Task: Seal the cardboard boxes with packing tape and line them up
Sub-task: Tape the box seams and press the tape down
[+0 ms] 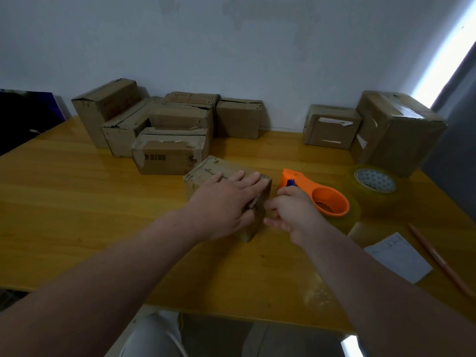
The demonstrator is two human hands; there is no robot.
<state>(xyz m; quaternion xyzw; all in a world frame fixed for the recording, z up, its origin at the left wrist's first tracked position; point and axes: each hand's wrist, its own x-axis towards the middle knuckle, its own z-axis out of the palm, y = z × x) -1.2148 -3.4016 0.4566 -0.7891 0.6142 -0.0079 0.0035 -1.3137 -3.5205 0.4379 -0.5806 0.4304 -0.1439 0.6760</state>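
A small cardboard box (pixel 206 171) sits in the middle of the yellow wooden table (pixel 77 202). My left hand (pixel 224 202) lies flat on its top with straight fingers, pressing it down. My right hand (pixel 291 212) is at the box's right side, gripping the orange tape dispenser (pixel 322 194), which carries a roll of clear tape. The dispenser's nose points at the box's right edge. A spare roll of clear packing tape (pixel 374 189) lies just right of the dispenser.
Several cardboard boxes (pixel 170 130) are piled against the wall at back left. Two more boxes (pixel 332 127) stand at back right. A white paper slip (pixel 396 256) and a pencil (pixel 438 258) lie near the right edge.
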